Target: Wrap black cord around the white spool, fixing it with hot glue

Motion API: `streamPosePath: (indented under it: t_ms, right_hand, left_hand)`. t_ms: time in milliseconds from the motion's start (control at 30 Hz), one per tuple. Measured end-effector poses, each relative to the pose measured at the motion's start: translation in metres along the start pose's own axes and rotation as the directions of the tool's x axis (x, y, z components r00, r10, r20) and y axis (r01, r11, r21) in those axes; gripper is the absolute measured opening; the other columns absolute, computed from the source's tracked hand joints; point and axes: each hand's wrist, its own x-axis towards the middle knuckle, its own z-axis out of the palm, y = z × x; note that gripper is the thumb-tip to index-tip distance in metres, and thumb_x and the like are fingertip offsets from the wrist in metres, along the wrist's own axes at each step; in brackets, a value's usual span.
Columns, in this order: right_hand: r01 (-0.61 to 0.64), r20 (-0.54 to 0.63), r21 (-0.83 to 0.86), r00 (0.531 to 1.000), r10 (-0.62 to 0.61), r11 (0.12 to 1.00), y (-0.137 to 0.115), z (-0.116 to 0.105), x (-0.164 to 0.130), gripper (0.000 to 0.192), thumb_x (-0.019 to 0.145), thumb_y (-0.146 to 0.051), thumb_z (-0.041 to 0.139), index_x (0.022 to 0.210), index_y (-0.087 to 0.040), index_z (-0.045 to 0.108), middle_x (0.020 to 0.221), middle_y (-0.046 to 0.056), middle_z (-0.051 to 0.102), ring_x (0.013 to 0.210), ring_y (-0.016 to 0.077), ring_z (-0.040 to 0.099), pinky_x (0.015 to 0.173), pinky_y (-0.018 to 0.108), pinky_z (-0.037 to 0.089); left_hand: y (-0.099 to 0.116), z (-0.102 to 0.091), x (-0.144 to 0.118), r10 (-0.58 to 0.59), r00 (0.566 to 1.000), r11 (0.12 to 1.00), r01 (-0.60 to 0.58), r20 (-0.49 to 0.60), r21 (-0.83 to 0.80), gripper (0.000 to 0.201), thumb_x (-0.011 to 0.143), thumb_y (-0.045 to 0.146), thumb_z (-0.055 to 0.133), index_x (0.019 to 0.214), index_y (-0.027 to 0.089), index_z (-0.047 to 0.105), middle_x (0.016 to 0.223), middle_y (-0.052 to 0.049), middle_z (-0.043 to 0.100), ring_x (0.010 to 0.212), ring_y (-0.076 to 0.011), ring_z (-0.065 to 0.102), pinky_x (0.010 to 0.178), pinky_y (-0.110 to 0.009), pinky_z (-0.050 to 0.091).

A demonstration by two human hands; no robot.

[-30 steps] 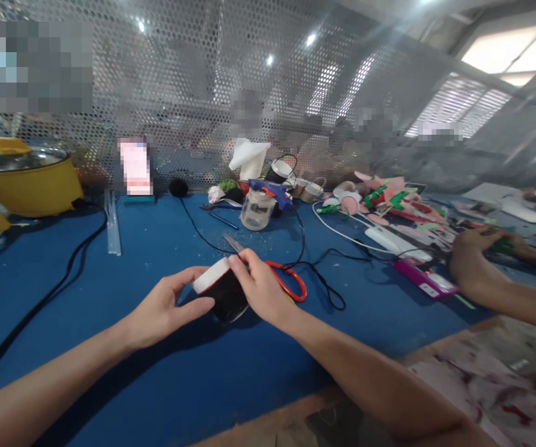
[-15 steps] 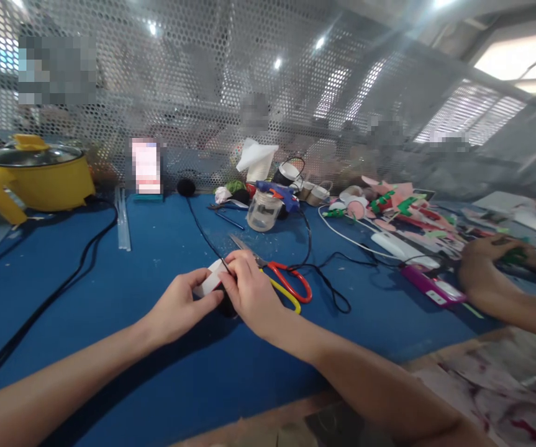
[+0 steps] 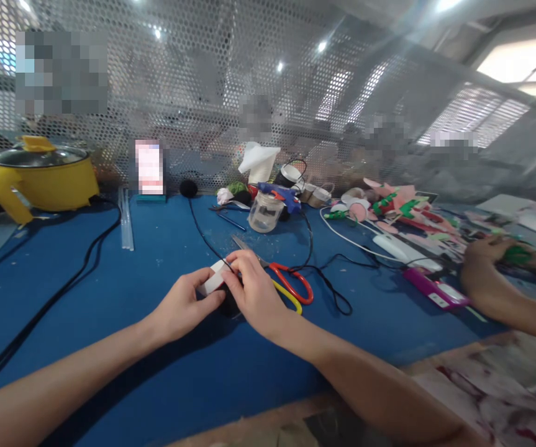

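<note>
Both hands on the black-and-white cup [image 3: 215, 284], low over the blue table [image 3: 156, 248]: left hand [image 3: 181, 307] pinching its white rim, right hand [image 3: 253, 292] clamped over the black side. Scissors [image 3: 286, 282] lie just beside, untouched. Wrap looks partway, imo.

A blue table [image 3: 109, 292] ran up to a perforated metal screen [image 3: 202, 93] that stood as a back wall. Ceiling lamps [image 3: 322, 46] glinted through its holes, and a bright window [image 3: 519, 62] glowed at upper right.
</note>
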Motion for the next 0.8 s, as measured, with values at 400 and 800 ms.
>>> streamPosePath:
  t_ms: [400,800]
  right_hand:
    - [0.050,-0.021,-0.047,0.998,-0.051,0.998,-0.002,0.002,-0.003,0.015,0.085,-0.028,0.035,0.072,-0.021,0.034,0.092,0.010,0.047,0.087,0.0209,0.051,0.072,0.039,0.045]
    - [0.028,-0.001,0.133,1.000,-0.028,0.991,-0.001,-0.013,0.006,0.009,0.082,-0.029,0.045,0.080,-0.020,0.043,0.091,0.007,0.050,0.086,0.0160,0.052,0.077,0.033,0.045]
  left_hand:
    - [0.001,0.005,0.000,-0.017,0.998,0.995,0.012,-0.052,-0.101,0.014,0.072,0.028,0.044,0.065,0.016,0.045,0.058,0.005,0.037,0.054,-0.0099,0.032,0.049,-0.022,0.027]
    - [0.000,0.002,-0.001,-0.040,0.998,0.957,0.022,-0.055,-0.290,0.014,0.068,0.022,0.049,0.057,0.017,0.042,0.056,0.006,0.036,0.056,-0.0097,0.033,0.054,-0.021,0.028]
